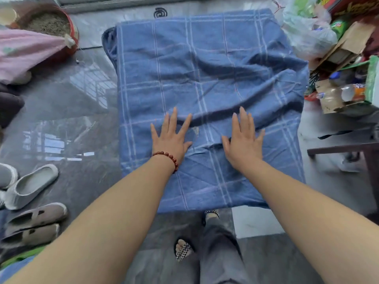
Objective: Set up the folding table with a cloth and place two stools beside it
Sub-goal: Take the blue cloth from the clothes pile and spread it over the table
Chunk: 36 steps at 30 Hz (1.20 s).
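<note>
A blue checked cloth (205,78) covers the whole top of the folding table, which is hidden beneath it. A raised fold runs across the cloth just beyond my fingertips. My left hand (171,138), with a red bead bracelet at the wrist, lies flat on the cloth with its fingers spread. My right hand (244,140) lies flat beside it, fingers straight. Neither hand holds anything. A dark wooden stool or bench (348,150) shows partly at the right edge.
Several slippers (30,185) lie on the glossy grey floor at the left. A red basin of grain (51,23) and a pink cloth (24,52) sit at the back left. Cardboard boxes, bottles and plastic bags (338,68) crowd the right side.
</note>
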Each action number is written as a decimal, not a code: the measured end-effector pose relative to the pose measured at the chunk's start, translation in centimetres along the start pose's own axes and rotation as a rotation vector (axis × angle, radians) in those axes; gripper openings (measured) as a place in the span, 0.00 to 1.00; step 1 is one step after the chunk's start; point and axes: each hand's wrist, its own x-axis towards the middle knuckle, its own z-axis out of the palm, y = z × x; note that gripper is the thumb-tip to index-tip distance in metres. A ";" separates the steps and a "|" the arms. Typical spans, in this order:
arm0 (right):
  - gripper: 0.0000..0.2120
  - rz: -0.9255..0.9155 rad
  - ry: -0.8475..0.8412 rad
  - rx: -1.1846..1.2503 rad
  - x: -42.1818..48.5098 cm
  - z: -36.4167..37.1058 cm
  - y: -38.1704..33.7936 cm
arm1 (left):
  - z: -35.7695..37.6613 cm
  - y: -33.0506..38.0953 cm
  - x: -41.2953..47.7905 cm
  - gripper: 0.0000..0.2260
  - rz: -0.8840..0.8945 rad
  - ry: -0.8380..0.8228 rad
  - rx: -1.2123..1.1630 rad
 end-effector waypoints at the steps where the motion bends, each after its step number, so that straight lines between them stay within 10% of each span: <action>1: 0.31 0.018 -0.007 0.007 -0.7 0.4 0.3 | 0.5 0.1 -0.9 0.31 -0.011 0.023 -0.013; 25: 0.34 0.135 -0.075 -0.005 -9.1 5.3 2.5 | 6.2 -0.2 -7.9 0.34 0.024 -0.032 0.037; 36: 0.24 0.155 0.172 0.080 -7.4 1.1 7.0 | 3.8 2.2 -9.3 0.31 0.082 0.059 -0.002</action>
